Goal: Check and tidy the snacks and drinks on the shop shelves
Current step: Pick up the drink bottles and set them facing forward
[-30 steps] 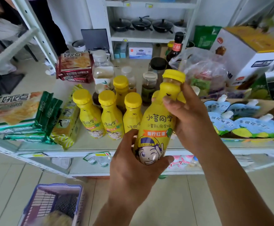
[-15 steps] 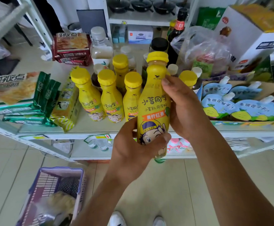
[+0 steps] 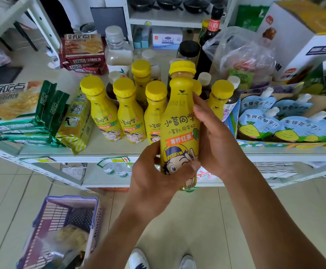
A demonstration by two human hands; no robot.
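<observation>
Shop shelf point(image 3: 119, 152) w/ yellow bottles, L hand point(image 3: 154, 183) & R hand point(image 3: 218, 140) both gripping yellow tea bottle point(image 3: 179, 121), upright

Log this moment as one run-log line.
left hand: grips base of yellow plastic drink bottle | right hand: holds its side | bottle: upright, label toward camera, held in front of white shelf

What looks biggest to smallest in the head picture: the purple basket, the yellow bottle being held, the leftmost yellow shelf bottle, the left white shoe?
Purple plastic basket and held yellow plastic bottle: too alike to rank.
Leftmost yellow plastic shelf bottle: same kind, just farther.
Left white shoe, cropped.
</observation>
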